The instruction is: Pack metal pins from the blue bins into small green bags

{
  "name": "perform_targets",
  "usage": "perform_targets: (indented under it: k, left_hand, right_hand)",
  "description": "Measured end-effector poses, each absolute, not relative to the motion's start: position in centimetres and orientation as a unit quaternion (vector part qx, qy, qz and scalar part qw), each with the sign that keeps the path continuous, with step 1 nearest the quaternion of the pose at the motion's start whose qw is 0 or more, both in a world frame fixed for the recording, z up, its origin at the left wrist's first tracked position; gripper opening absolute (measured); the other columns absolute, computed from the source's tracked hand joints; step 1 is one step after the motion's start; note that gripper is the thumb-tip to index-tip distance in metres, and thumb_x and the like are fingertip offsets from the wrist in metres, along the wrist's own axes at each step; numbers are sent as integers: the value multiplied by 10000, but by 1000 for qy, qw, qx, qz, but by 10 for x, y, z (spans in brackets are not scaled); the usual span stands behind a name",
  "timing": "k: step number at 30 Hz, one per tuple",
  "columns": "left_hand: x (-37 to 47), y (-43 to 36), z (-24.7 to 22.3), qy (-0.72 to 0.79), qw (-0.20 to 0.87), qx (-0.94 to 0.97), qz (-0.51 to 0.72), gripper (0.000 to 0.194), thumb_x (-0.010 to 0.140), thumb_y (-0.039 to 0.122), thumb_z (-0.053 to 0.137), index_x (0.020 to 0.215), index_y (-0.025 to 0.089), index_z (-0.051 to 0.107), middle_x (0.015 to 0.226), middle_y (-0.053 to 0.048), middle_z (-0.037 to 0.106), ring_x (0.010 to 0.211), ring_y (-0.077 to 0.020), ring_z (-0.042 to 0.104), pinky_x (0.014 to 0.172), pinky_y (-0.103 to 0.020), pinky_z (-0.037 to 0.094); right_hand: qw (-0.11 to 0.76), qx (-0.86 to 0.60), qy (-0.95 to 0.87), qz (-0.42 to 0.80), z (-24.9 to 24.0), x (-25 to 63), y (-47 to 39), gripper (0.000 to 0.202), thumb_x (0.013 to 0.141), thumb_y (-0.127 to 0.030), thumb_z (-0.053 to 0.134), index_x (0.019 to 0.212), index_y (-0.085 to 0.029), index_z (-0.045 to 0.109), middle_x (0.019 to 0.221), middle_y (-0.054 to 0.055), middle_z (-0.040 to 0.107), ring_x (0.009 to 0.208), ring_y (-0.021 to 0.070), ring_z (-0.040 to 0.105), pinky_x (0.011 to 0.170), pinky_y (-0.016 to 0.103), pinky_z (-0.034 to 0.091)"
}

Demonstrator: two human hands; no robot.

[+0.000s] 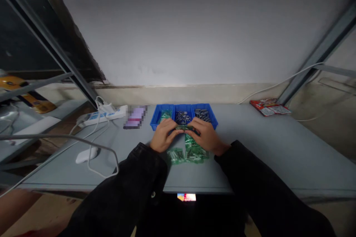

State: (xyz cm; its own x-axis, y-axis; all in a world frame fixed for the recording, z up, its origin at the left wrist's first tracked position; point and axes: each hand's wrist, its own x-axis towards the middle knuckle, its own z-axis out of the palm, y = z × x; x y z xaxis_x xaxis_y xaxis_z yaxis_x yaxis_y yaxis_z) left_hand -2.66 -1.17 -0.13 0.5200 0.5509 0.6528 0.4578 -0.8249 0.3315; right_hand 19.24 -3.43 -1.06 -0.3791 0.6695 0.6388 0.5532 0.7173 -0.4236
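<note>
Between my hands is a small green plastic bag (183,127), level with the front of the blue bins. My left hand (164,135) pinches its left end, and my right hand (205,135) grips the right end; its contents are hard to make out. Just behind stand three joined blue bins. The left bin (152,123) has green material in it, the middle bin (183,106) small shiny metal pins, the right bin (214,119) dark grey cylinders. Below my hands, several green bags (176,156) of metal parts lie on the grey table (250,137).
On the left are a power strip (96,117) with white cables, a blurred phone-like object (135,117) and a white mouse-shaped item (86,154). A red packet (269,107) lies at the back right. A yellow power drill (36,100) sits on a side surface beyond the metal frame.
</note>
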Motion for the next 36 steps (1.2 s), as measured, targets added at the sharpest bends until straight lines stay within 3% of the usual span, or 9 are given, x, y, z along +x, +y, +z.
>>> perform_targets:
  k: [7,14,17,21,28,36]
  left_hand:
    - [-25,-12,-2,304,68,846,433,248,962,437,621,939,194,660,884,-41,678,855,-198,602,810,-361,459]
    - [-24,-12,-1,312,58,841,439,251,968,416,616,866,187,616,854,-41,661,820,-195,584,773,-342,443]
    - [-24,-11,-2,326,60,842,426,235,996,382,565,867,187,595,848,-46,651,811,-198,573,763,-338,445]
    - [-24,-9,-5,344,59,839,417,241,1024,365,488,883,191,577,844,-49,629,805,-199,567,748,-328,449]
    - [-24,-8,-5,351,67,815,457,276,960,403,628,807,185,554,732,10,573,697,-150,535,675,-277,424]
    - [-23,-10,-7,363,149,771,501,318,875,394,748,958,193,514,707,56,592,604,-101,563,633,-219,466]
  right_hand:
    - [431,-367,-823,54,-12,193,-33,251,1018,-368,538,848,-200,615,827,19,599,761,155,559,705,290,422]
    - [425,-374,-822,58,-12,192,-34,274,994,-421,578,839,-196,594,797,10,586,726,148,546,686,283,408]
    - [432,-382,-812,82,-13,191,-35,223,980,-426,597,1003,-205,612,789,-2,598,684,141,546,676,279,426]
    - [453,-392,-789,134,-13,190,-36,366,966,-382,615,1269,-206,510,803,-13,629,636,136,563,665,279,457]
    - [451,-391,-790,140,-14,190,-35,311,1009,-251,501,1317,-210,478,802,-6,685,645,147,628,633,265,451]
    - [461,-376,-801,63,-8,189,-38,156,1002,-210,489,1034,-210,641,826,12,716,618,129,617,619,248,434]
